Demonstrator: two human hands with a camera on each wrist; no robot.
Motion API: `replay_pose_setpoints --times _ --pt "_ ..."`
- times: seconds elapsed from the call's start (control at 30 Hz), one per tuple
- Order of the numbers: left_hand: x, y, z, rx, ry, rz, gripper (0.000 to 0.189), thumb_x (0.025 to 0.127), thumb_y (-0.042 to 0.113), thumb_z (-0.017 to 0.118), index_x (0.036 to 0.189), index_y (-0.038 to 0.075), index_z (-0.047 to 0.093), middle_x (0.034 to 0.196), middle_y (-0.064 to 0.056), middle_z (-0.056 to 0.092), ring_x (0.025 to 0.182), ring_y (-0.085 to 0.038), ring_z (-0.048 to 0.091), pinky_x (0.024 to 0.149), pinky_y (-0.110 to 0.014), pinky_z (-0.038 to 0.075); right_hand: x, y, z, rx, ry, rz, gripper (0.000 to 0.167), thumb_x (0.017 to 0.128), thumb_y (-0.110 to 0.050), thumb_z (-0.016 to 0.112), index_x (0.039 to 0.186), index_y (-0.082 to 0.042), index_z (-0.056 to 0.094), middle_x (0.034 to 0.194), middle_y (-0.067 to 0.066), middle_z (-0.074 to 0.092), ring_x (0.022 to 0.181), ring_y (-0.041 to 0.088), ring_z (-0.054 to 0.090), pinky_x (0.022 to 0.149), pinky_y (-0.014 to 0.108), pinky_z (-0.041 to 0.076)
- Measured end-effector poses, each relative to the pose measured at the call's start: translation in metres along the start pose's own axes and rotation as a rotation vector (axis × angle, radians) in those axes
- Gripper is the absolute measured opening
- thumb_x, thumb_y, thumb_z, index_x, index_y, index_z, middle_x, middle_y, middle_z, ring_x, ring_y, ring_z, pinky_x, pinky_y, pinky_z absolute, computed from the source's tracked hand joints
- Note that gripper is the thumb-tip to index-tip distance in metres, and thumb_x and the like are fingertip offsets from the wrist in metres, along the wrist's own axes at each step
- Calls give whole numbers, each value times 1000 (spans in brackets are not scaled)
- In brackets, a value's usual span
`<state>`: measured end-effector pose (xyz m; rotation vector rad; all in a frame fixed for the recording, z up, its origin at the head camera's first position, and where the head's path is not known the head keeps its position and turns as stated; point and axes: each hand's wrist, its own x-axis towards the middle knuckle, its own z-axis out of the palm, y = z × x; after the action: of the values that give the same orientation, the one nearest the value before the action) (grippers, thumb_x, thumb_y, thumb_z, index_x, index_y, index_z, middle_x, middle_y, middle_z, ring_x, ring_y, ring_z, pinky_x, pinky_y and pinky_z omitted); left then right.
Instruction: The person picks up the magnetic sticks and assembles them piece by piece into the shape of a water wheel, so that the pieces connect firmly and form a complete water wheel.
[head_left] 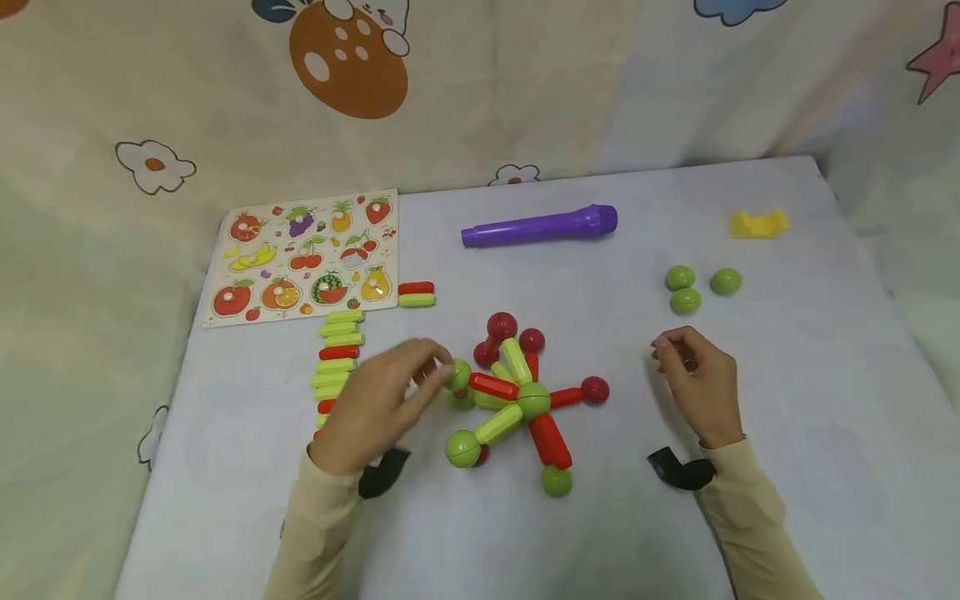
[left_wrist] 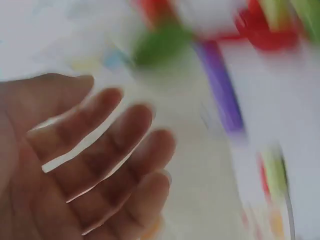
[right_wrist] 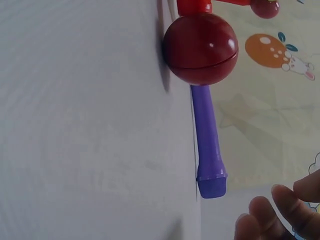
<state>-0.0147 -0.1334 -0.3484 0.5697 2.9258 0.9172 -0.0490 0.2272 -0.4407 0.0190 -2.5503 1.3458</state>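
Observation:
In the middle of the table stands a built figure of red and light-green sticks joined by balls, with a green ball at its hub. Sticks fan out from the hub to green and dark-red balls. My left hand hovers at the figure's left side, fingertips close by a green ball. Its fingers look relaxed and hold nothing in the left wrist view. To the right of the figure, my right hand hangs loosely curled with nothing in it. A large dark-red ball shows in the right wrist view.
Loose red and green sticks form a column at left, beside a fruit peg puzzle board. A purple toy microphone lies at the back. Three green balls and a yellow piece are at right.

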Motion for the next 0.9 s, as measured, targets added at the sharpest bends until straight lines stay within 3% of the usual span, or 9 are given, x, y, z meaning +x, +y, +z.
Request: replay_pose_setpoints --times 0.1,0.27,0.47,0.6,0.73,0.8,0.9 --pt "20 -26 -2 129 46 -107 21 91 20 66 110 10 63 98 -5 65 84 -20 60 71 -35 51 -1 4 0 15 -12 28 15 95 -15 59 90 -3 67 77 7 66 62 8 59 57 13 45" --pt "49 -56 12 293 -48 -189 36 89 11 67 123 1 60 120 -19 60 105 -35 55 88 -46 50 -3 7 2 15 -38 22 16 95 -15 58 90 -3 67 78 9 67 62 5 58 57 14 46" --pt "71 -67 26 441 -61 -235 35 86 7 70 119 -1 61 118 -23 57 96 -38 57 78 -46 53 -4 7 1 24 -44 21 16 95 -15 58 91 -3 67 78 8 66 63 3 58 60 13 47" --pt "78 -72 34 463 -60 -262 32 86 7 68 116 0 60 113 -24 60 88 -37 59 73 -47 53 -4 8 0 46 -59 14 15 95 -14 59 91 -2 67 79 10 66 64 5 59 61 13 47" --pt "78 -74 38 461 -70 -248 24 89 7 63 112 0 61 106 -22 64 85 -36 60 73 -47 53 -4 7 0 55 -77 -2 14 95 -13 59 92 -1 67 79 11 66 64 5 59 62 13 47" --pt "74 -70 34 404 -56 -235 23 90 8 63 112 1 62 106 -19 65 87 -33 60 76 -45 53 -5 5 0 53 -81 -17 12 95 -11 59 92 -2 67 80 10 67 65 4 59 62 13 47" --pt "59 -53 22 235 9 -179 27 90 14 65 115 5 62 105 -11 66 91 -27 60 78 -41 52 -7 -3 -3 50 -87 -88 7 92 -5 61 95 -3 67 81 8 67 67 2 59 63 13 46"
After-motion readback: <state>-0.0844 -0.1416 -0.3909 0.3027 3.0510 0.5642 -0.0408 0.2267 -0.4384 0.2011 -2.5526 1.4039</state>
